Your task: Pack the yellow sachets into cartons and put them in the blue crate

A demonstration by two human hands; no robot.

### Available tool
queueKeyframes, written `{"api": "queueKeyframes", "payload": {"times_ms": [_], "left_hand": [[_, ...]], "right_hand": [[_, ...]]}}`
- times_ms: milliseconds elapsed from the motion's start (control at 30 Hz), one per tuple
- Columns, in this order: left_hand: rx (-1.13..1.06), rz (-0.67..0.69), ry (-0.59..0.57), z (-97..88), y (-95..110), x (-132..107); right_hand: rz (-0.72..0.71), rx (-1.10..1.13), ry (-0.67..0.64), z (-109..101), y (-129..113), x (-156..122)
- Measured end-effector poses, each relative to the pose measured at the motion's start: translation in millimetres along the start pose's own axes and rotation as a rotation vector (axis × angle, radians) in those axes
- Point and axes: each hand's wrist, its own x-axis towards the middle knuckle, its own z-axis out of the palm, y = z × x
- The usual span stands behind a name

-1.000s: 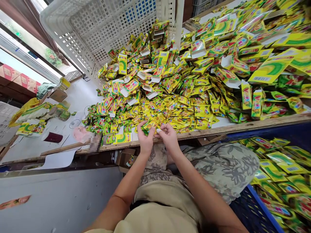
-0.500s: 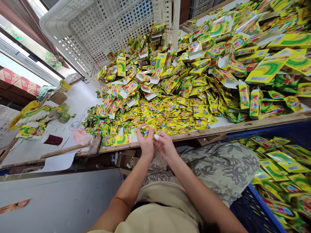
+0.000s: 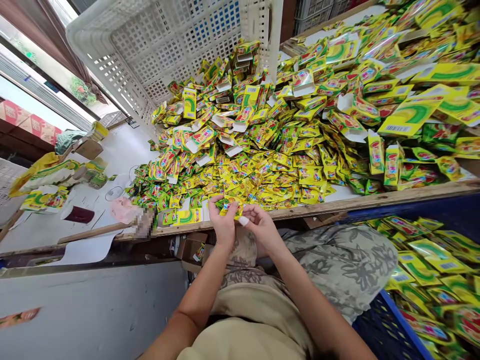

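Note:
My left hand (image 3: pixel 222 223) and my right hand (image 3: pixel 258 223) meet at the table's wooden front edge (image 3: pixel 375 200), both closed on a small stack of yellow-green sachets (image 3: pixel 229 205). The left fingers curl over the stack's top and left side. The right fingers pinch it from the right, and a pale tape wraps the right thumb tip. Just beyond the hands lies a big heap of loose yellow-green sachets (image 3: pixel 270 170). Folded yellow-green cartons (image 3: pixel 240 107) are piled further back.
A white perforated crate (image 3: pixel 157 45) stands tipped at the back left. A blue crate (image 3: pixel 405 325) at my right holds filled packets (image 3: pixel 431 260). On the white table at left lie a dark red roll (image 3: pixel 77 214), a pink cloth (image 3: pixel 123 209) and cartons. My patterned trousers (image 3: pixel 337 260) are below.
Both hands drew slightly together and toward me, still on the sachet stack. The right hand closed in against the left. The view shifted a little.

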Motion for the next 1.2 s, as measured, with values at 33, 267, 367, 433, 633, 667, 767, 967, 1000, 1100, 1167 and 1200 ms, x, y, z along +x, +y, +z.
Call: {"api": "queueKeyframes", "payload": {"times_ms": [33, 267, 367, 433, 633, 667, 767, 967, 1000, 1100, 1167, 1200], "left_hand": [[0.024, 0.017, -0.016, -0.9, 1.2, -0.2], [0.061, 0.043, -0.037, 0.2, 2.2, -3.7], [0.045, 0.036, -0.012, 2.5, 0.4, -4.5], [0.041, 0.036, 0.012, 4.6, -0.4, -5.1], [-0.088, -0.012, -0.015, 11.3, -0.9, -11.1], [-0.109, -0.025, -0.041, 11.6, -0.4, -12.2], [-0.100, -0.042, -0.099, 10.2, 2.8, -13.7], [0.046, -0.001, -0.148, 4.6, 8.1, -10.1], [0.055, 0.002, -0.157, 4.2, 7.5, -9.4], [0.054, -0.002, -0.183, 3.4, 4.6, -7.1], [0.036, -0.001, -0.217, 2.5, 3.9, -4.8], [0.035, 0.007, -0.233, 1.9, 4.3, -3.3]], "right_hand": [[-0.022, -0.017, 0.028, -0.8, -3.4, 1.2], [-0.194, -0.168, 0.093, 1.6, -6.5, 4.3], [-0.300, -0.296, 0.194, -0.4, -1.5, -0.3], [-0.312, -0.288, 0.265, -0.6, 1.2, -3.3], [-0.160, -0.102, 0.204, 10.3, 6.0, -7.4], [-0.167, -0.124, 0.185, 11.1, 6.8, -7.3], [-0.186, -0.201, 0.126, 7.0, 8.5, -5.4], [-0.134, -0.302, -0.040, -15.3, 7.3, 2.1], [-0.120, -0.318, -0.053, -17.7, 7.4, 3.0], [-0.085, -0.343, -0.078, -22.3, 9.5, 4.6], [-0.080, -0.364, -0.089, -25.4, 10.9, 4.9], [-0.087, -0.382, -0.089, -27.4, 10.6, 4.9]]}}
